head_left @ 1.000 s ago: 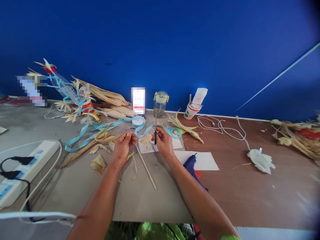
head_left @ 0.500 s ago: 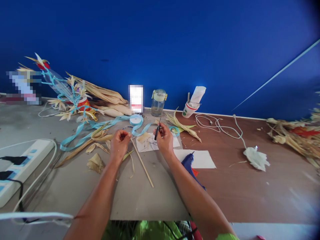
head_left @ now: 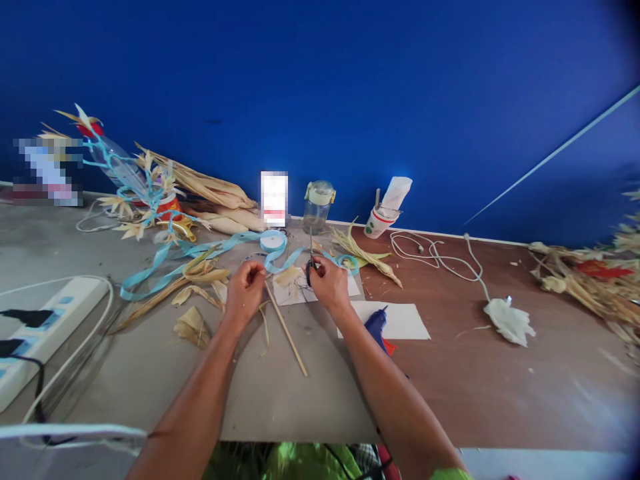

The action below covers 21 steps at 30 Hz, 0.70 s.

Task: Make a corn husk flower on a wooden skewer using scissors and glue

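Note:
My left hand point(head_left: 247, 288) is closed in a pinch on the end of a light blue ribbon point(head_left: 200, 257), which trails left across the table from a ribbon spool point(head_left: 273, 241). My right hand point(head_left: 326, 283) grips black-handled scissors point(head_left: 311, 259) with the blades pointing up, just right of the ribbon. A thin wooden stick point(head_left: 286, 329) lies on the table between my hands. Dried corn husk pieces point(head_left: 195, 293) lie beside my left hand.
A blue glue gun point(head_left: 375, 326) and white paper point(head_left: 400, 320) lie by my right forearm. A glass jar point(head_left: 317, 207), a paper cup point(head_left: 378, 220), a white cable point(head_left: 440, 257), a power strip point(head_left: 45, 327) and husk piles point(head_left: 585, 283) surround the work spot.
My hands have drawn a little closer together. The scissors swung from tilted to upright near the ribbon, and my left hand's pinch shifted slightly right.

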Each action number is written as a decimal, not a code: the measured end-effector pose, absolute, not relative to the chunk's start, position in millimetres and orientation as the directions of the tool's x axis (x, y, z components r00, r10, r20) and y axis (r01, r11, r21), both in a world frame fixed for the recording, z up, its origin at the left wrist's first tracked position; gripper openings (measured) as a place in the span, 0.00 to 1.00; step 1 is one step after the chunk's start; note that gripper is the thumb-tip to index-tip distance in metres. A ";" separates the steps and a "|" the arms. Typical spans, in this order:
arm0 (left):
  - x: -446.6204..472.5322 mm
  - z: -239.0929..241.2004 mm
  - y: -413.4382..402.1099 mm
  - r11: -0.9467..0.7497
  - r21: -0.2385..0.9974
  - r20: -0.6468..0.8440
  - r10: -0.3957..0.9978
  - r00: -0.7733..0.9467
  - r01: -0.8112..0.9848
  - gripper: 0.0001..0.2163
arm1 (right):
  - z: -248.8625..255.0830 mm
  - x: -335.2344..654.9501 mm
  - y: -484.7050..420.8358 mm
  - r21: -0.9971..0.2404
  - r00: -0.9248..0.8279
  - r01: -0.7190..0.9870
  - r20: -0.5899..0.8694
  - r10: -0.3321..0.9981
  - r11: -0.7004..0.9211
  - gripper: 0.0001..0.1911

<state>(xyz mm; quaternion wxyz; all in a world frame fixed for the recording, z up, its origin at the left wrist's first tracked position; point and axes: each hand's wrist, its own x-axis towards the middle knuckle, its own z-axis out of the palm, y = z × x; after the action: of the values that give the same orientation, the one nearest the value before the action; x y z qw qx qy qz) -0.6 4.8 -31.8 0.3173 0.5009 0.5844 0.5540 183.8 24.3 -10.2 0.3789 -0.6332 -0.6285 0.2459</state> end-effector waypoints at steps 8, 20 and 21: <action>-1.7 -27.8 2.7 -0.117 0.961 0.204 0.912 -0.355 0.251 0.03 | -3.4 187.4 22.8 -0.635 0.068 0.767 0.221 0.973 0.090 0.19; 0.0 -23.1 -0.5 -0.104 0.923 0.231 0.920 -0.317 0.371 0.08 | 14.9 197.8 31.3 -0.175 0.019 0.984 0.018 1.000 -0.015 0.19; -0.1 -23.0 -0.5 -0.105 0.919 0.234 0.921 -0.310 0.380 0.08 | 15.1 198.7 33.4 -0.138 0.018 0.990 -0.005 1.000 -0.018 0.18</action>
<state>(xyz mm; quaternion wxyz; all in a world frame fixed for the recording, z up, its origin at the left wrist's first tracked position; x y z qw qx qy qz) -0.1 -0.5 -23.0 0.2585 0.5272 0.6169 0.5240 198.7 33.4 15.1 0.0479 -0.7118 -0.6989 0.0502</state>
